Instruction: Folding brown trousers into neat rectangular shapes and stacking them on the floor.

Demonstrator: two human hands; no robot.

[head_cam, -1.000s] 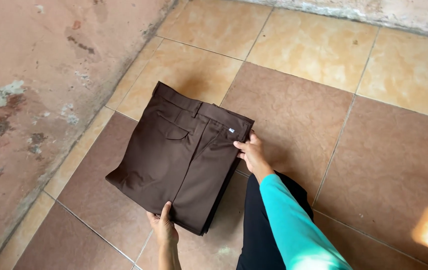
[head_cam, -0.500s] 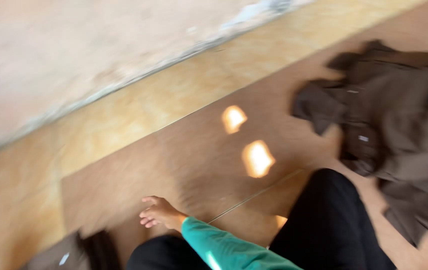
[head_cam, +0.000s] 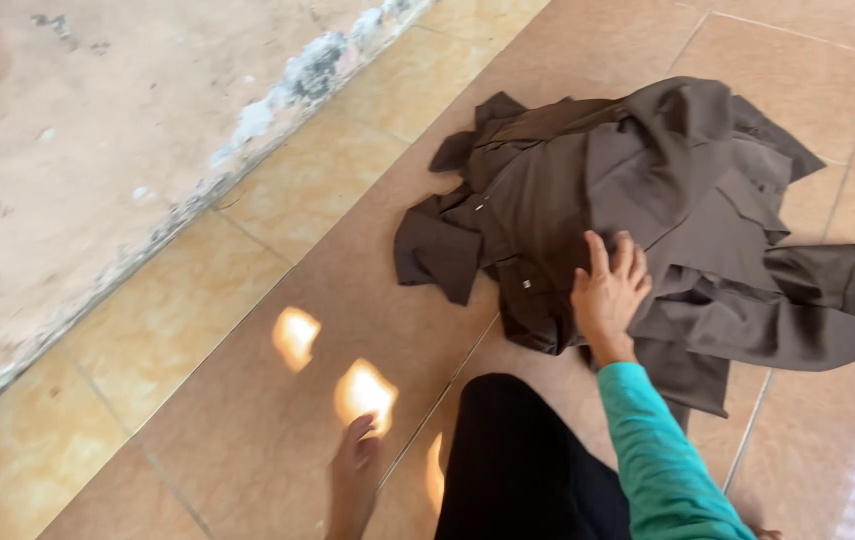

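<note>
A loose heap of dark brown clothes (head_cam: 638,200) lies crumpled on the tiled floor at the upper right. My right hand (head_cam: 608,292), in a teal sleeve, rests flat on the near edge of the heap with fingers spread, holding nothing. Low in the frame, my left hand (head_cam: 353,478) presses on the bare floor with its fingers pointing away from me. My knee in black trousers (head_cam: 518,460) sits between the two hands.
Brown and tan floor tiles (head_cam: 248,400) run diagonally. A worn, stained wall base (head_cam: 98,150) borders them at the upper left. Two bright patches of sunlight (head_cam: 366,392) lie on the tile near my left hand.
My view has swung right, away from the folded brown trousers, which are out of sight now. My right hand has moved from the floor onto the crumpled heap of brown clothes.
</note>
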